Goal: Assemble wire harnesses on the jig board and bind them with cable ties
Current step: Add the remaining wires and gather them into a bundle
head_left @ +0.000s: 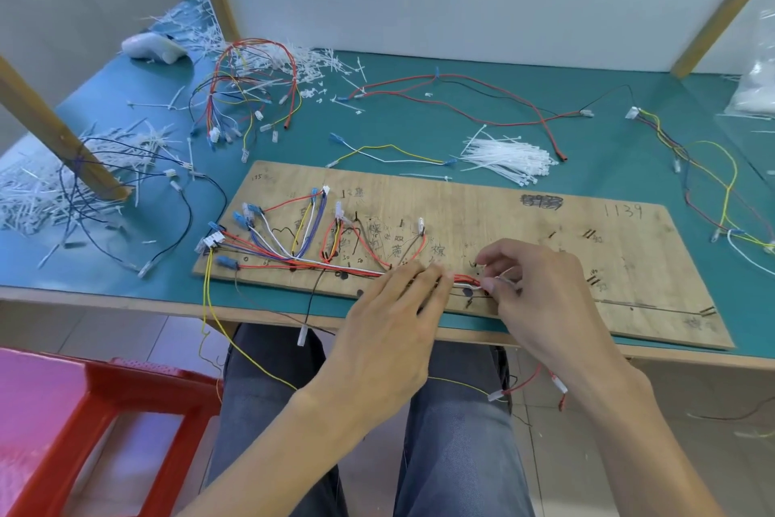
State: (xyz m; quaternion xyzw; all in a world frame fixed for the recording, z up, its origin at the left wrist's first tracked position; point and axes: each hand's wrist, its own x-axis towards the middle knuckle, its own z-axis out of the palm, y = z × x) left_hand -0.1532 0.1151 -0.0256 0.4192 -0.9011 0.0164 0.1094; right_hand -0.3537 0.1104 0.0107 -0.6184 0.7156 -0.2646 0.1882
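The limp, light wire bundle [465, 281] lies pinned under the left hand's [398, 307] straight fingers; the right hand [541, 286] seemingly pinches it close beside.

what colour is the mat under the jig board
Teal, a blue-green. The mat shows best in the head view, all around the wooden jig board.

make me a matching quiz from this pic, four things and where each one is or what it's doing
1 tie bundle
2 stool
3 left hand
4 right hand

a pinching the wires
b on the mat, behind the board
c on the floor, lower left
d fingers flat on the wires

Pairs: 1-b, 2-c, 3-d, 4-a
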